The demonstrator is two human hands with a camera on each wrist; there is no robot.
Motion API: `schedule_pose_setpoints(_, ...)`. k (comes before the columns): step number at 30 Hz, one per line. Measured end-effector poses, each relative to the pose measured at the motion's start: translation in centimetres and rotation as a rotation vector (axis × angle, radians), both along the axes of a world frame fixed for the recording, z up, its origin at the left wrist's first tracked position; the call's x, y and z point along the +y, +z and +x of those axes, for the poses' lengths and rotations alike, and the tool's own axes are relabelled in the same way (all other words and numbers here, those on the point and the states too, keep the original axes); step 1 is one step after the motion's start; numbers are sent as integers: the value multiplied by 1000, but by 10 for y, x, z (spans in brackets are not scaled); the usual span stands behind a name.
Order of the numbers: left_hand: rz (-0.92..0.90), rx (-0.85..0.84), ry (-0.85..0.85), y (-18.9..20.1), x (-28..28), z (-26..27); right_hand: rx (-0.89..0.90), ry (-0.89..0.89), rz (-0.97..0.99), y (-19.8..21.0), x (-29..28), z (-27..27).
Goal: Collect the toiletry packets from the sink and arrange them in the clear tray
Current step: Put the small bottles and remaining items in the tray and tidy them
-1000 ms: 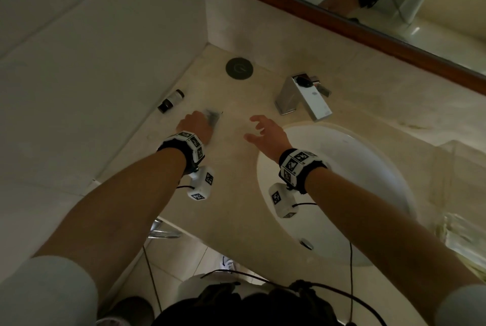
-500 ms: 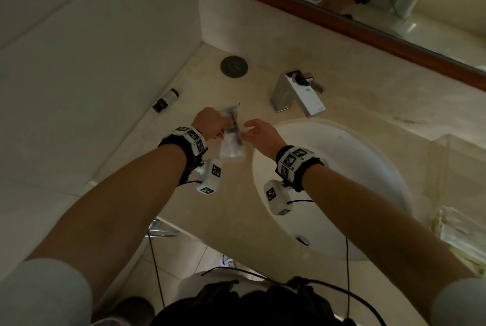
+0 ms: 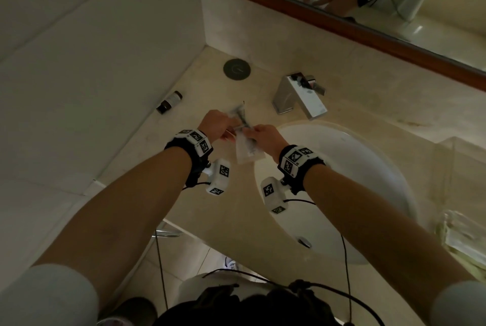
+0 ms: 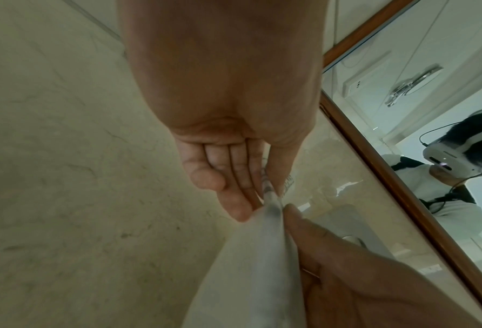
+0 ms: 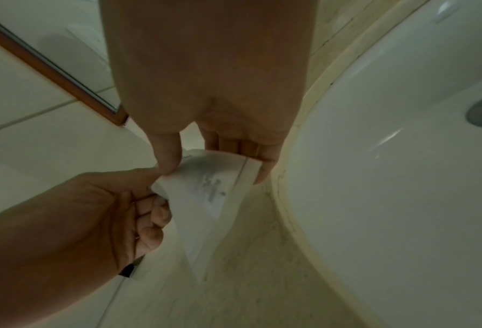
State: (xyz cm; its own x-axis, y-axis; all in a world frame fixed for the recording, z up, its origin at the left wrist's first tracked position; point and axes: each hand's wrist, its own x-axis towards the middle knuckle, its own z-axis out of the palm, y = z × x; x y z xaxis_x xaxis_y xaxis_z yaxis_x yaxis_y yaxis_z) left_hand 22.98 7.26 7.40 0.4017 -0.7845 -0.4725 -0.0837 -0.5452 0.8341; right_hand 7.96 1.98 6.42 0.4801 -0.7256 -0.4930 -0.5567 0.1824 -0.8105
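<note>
Above the counter left of the white sink [image 3: 355,167], both hands meet on a bunch of toiletry packets. My left hand [image 3: 223,128] pinches the top of the bunch, where a clear packet with a dark item [image 3: 239,114] sticks out. My right hand [image 3: 256,136] pinches the flat white packet [image 3: 247,153] hanging below, thumb on one face and fingers on the other. The right wrist view shows that white packet [image 5: 209,186] bent between both hands. In the left wrist view the packet [image 4: 258,266] runs edge-on from my left hand [image 4: 265,199]. The clear tray [image 3: 447,167] stands far right.
A small dark bottle [image 3: 169,102] lies by the left wall. Behind my hands are a chrome faucet [image 3: 299,96] and a round dark disc [image 3: 236,69]. A wood-framed mirror [image 3: 342,23] runs along the back. Pale packets [image 3: 462,231] lie in the tray.
My left hand lifted the packets off the counter and carried them right. My right hand, open before, closed in and now pinches the white packet.
</note>
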Motion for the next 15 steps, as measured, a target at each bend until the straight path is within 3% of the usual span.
schedule_pose_setpoints(9,129,25,-33,5,12,16,16,3,-8,-7,-1,16)
schedule_pose_setpoints(15,125,-284,102,3,15,57,11,-32,-37,-12,-4,29)
